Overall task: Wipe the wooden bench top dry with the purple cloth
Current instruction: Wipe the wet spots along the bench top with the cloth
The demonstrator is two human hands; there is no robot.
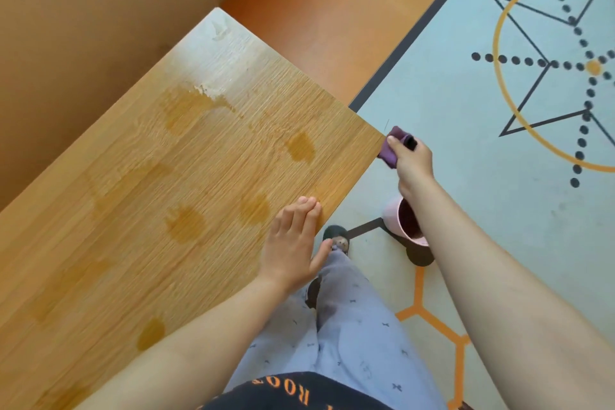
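Wooden bench top (186,176) is rigid with dark wet patches (301,146) across it, so we expect it takes firm pressure; purple cloth (388,154) looks light, soft, floppy, best held bunched with a flat face free to press. It sits just beside the bench's corner, over the rug (466,103), not on the wood. Our right hand (412,163) grips it wadded in curled fingers, arm stretched forward; left hand (293,243) lies flat, fingers straight, on the near edge, holding nothing.
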